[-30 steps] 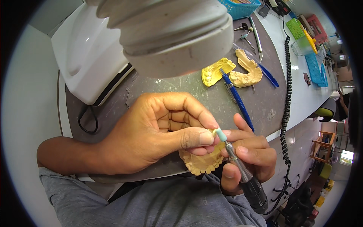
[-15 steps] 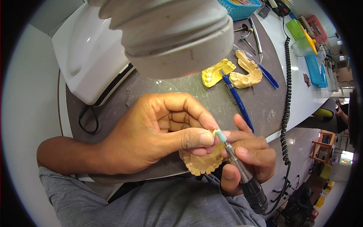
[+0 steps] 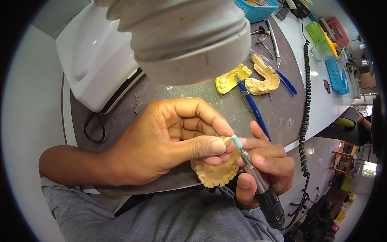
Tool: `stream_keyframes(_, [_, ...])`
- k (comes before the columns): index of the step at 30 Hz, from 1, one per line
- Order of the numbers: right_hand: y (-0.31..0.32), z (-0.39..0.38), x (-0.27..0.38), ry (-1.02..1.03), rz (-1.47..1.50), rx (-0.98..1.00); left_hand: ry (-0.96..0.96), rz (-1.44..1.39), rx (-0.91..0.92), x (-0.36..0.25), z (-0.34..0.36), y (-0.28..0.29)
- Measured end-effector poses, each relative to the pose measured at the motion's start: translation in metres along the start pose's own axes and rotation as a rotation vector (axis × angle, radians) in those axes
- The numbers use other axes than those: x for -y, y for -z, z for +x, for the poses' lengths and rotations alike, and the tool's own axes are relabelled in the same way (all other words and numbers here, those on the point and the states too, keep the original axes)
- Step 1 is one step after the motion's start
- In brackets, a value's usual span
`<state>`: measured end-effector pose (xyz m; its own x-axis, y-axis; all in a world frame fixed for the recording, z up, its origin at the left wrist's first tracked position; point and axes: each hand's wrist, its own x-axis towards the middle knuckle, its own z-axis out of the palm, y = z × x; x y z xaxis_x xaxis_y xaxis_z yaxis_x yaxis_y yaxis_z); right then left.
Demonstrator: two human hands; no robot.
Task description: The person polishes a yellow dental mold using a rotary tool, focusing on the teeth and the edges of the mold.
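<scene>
Left hand (image 3: 161, 141) pinching small yellow tooth piece (image 3: 227, 140), right hand (image 3: 264, 165) gripping metal rotary handpiece (image 3: 258, 181), pale green tip (image 3: 236, 142) touching piece, yellow plaster dental cast (image 3: 215, 173) beneath fingers

Left hand (image 3: 161, 147) pinching a tooth piece (image 3: 227, 140), right hand (image 3: 262, 167) gripping a rotary handpiece (image 3: 258, 181) against it.

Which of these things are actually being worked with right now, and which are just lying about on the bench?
In use:
left hand pinching a small tooth piece
right hand holding the rotary handpiece
yellow dental cast under the fingers

Lying about:
two yellow casts
blue-handled tools
white machine
coiled black cord
</scene>
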<state>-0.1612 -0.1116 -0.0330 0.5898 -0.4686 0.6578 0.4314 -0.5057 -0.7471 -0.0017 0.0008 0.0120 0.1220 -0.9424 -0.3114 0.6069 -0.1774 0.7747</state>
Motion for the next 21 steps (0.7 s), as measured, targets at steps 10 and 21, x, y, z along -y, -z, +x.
stream_keyframes(10, [0.0024, 0.0022, 0.0013, -0.015, 0.022, 0.046, 0.003, -0.017, 0.013, 0.0012, 0.0007, 0.0010])
stream_keyframes(21, [0.0045, 0.0025, 0.0029, -0.027, 0.033, 0.095, 0.019, 0.007, -0.001, -0.0001, 0.0001, 0.0006])
